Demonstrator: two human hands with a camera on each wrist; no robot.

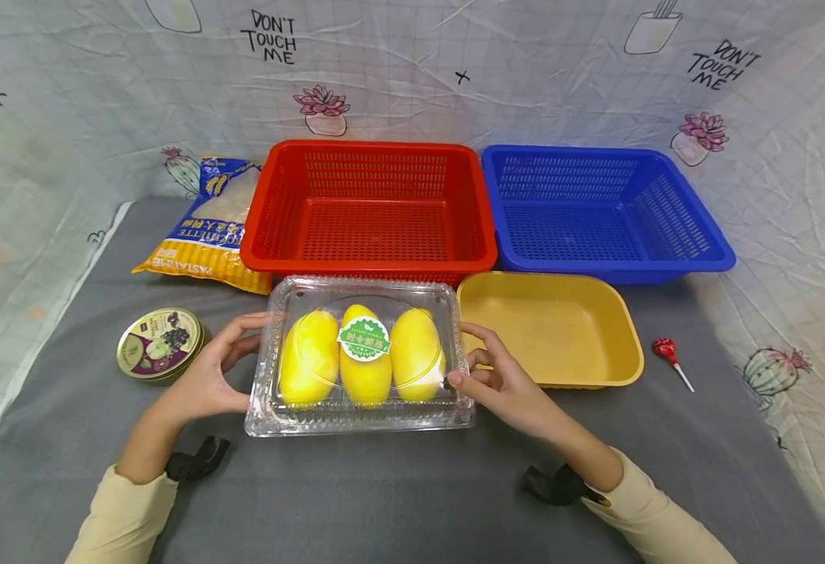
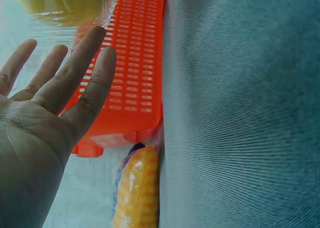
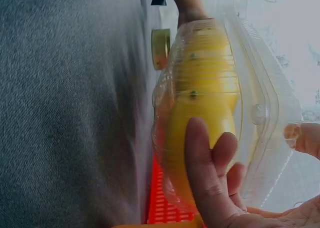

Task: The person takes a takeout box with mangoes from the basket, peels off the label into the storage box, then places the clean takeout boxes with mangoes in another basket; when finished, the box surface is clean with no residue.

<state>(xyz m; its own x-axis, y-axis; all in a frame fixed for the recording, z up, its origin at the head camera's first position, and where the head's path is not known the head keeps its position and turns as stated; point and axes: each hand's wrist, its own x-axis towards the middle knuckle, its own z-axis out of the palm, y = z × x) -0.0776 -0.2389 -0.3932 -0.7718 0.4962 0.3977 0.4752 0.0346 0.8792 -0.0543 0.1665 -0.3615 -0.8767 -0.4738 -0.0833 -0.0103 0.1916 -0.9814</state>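
Observation:
A clear plastic box of mangoes (image 1: 366,360) is in the middle of the head view, with yellow fruit and a green-and-white sticker (image 1: 364,338) showing through its lid. My right hand (image 1: 507,384) holds the box's right side, thumb at the lid edge and fingers bent against the lower part, as the right wrist view shows. At the left side is my left hand (image 1: 208,372); its fingers (image 2: 75,72) look straight and spread in the left wrist view, tips near the box. Whether they press on it cannot be told. The box appears raised off the cloth.
Behind the box stand a red basket (image 1: 366,266) and a blue basket (image 1: 595,270), with a yellow basin (image 1: 553,333) to the right. A pasta bag (image 1: 211,227) leans at left, above a round tin (image 1: 160,345). A red lollipop (image 1: 666,350) lies far right.

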